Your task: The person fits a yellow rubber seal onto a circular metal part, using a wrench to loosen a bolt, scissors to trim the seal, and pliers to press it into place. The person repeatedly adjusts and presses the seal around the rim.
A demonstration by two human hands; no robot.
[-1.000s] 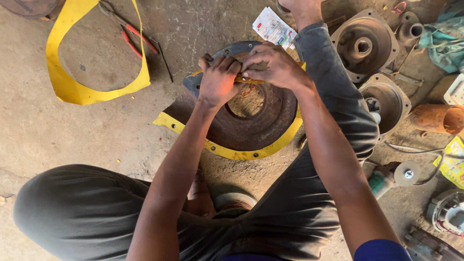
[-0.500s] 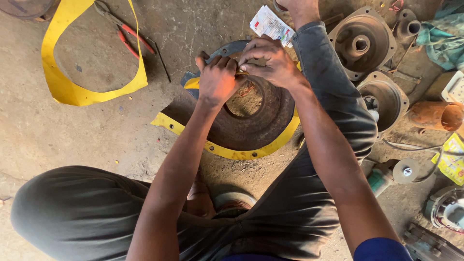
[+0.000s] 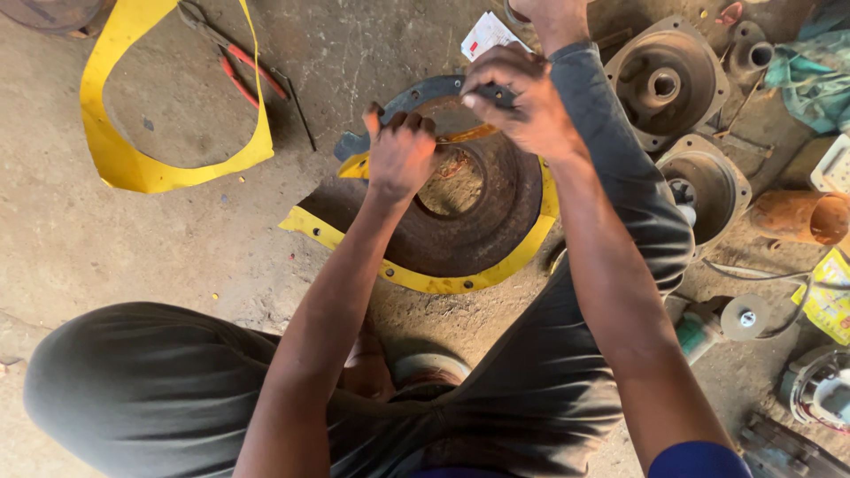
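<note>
The round, rusty dark metal housing plate [image 3: 482,221] with its wide centre hole lies flat on the concrete floor [image 3: 53,221], directly under both our hands and between our bent knees. Beneath it, poking out on the near and far sides of our grip, sits the yellow ring-shaped gasket sheet [image 3: 425,281] with small punched holes. On top, at the far rim where our fingers meet, rests a thin grey-blue gasket ring [image 3: 416,93].

Our left hand [image 3: 403,155] is curled closed, fingers pressed together over the inner edge of the plate; what it pinches we cannot tell. Our right hand [image 3: 522,102] is bunched at the fingertips, nipping the grey-blue ring at the far rim.

Away to the left of our grip lies the large yellow offcut sheet [image 3: 111,150] with a round hole cut from it, and beyond that red-handled pliers [image 3: 239,75]. To the right of our right hand stand two grey cast motor end covers [image 3: 664,84], then an orange-brown pipe stub [image 3: 801,217].

We judge the thin ring could tear or crease if the right pinch pulls while the left pins it. It could also slide off centre, since the plate only rests loosely on the yellow sheet.
</note>
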